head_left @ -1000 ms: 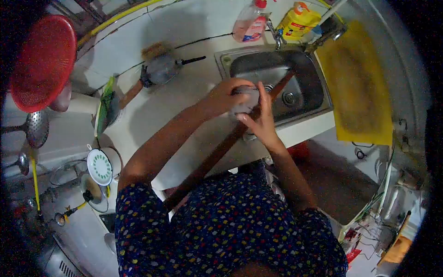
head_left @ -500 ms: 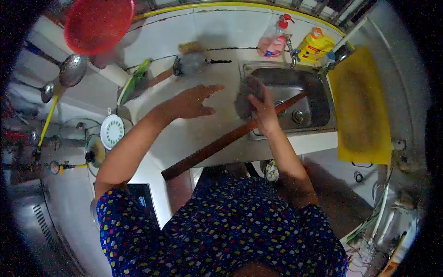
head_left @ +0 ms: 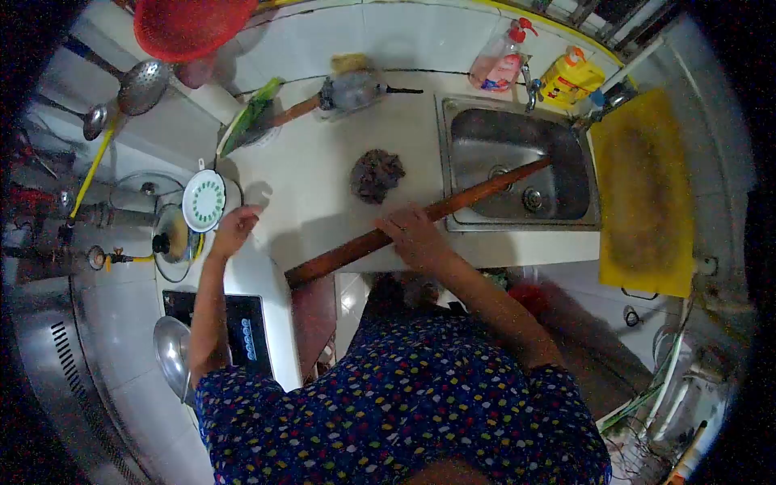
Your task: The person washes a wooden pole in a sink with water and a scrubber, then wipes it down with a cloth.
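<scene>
a crumpled dark wad point(head_left: 377, 175) lies on the pale counter point(head_left: 307, 182) just beyond the fingers of the right hand point(head_left: 415, 236) — near them, with a strip of bare counter between. a long wooden bar point(head_left: 347, 253) passes under that same hand, running slantwise from the counter's near edge, across the top and out over the metal sink point(head_left: 485, 145). whether its far end touches the basin cannot be told.

the wad is rough and bunched, grey-brown, like folded cloth or mesh. the bar is straight, reddish brown and narrow for its length. the counter is smooth with a dull sheen; the basin is rounded at its corners.

the right forearm comes in slantwise from the lower right, out of a dark blue dotted sleeve point(head_left: 558, 392). the hand is palm down, fingers bent over the wood around its middle — the thumb is hard to make out, so i cannot tell how tightly it grips.

the left forearm rises almost upright. the left hand point(head_left: 234, 232) hovers near a round white dish point(head_left: 204, 200) with a green ring pattern, its fingers loosely curled and pointing inward over the counter.
</scene>
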`<state>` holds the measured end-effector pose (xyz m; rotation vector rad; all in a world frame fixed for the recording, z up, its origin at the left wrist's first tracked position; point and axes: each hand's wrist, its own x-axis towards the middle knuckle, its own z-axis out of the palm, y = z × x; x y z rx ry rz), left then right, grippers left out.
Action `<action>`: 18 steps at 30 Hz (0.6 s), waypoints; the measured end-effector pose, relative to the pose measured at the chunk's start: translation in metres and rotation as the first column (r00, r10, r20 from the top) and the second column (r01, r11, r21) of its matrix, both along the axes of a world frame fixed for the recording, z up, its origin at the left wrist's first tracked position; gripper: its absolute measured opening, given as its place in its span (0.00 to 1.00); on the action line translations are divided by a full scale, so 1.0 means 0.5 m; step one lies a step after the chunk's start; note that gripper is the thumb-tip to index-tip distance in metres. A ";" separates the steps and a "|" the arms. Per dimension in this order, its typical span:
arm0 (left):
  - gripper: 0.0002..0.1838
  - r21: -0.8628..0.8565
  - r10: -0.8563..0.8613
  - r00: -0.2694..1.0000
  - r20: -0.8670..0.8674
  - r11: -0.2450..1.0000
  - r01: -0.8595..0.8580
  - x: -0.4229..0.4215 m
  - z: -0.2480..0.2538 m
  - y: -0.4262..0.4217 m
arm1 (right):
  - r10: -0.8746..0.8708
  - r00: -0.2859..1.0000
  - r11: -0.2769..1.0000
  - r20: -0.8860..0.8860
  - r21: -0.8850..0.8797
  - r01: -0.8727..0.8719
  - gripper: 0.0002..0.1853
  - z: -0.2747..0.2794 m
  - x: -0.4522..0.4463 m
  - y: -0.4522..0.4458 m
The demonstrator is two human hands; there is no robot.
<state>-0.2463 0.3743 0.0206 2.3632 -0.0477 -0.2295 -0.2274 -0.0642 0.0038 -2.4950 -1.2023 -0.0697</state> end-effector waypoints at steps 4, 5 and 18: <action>0.12 0.046 0.093 0.958 0.270 0.993 -0.109 -0.034 -0.035 -0.100 | 0.012 1.000 0.990 0.004 -0.142 -0.011 0.25 0.068 0.036 0.011; 0.13 0.185 -0.004 0.947 0.321 0.981 -0.059 -0.022 -0.066 -0.128 | -0.086 0.994 0.969 -0.073 -0.239 0.066 0.24 0.108 0.043 0.008; 0.19 0.333 -0.370 0.713 0.595 0.921 0.201 0.207 -0.168 -0.451 | -0.240 0.969 0.963 -0.061 -0.137 0.230 0.27 0.289 0.046 -0.084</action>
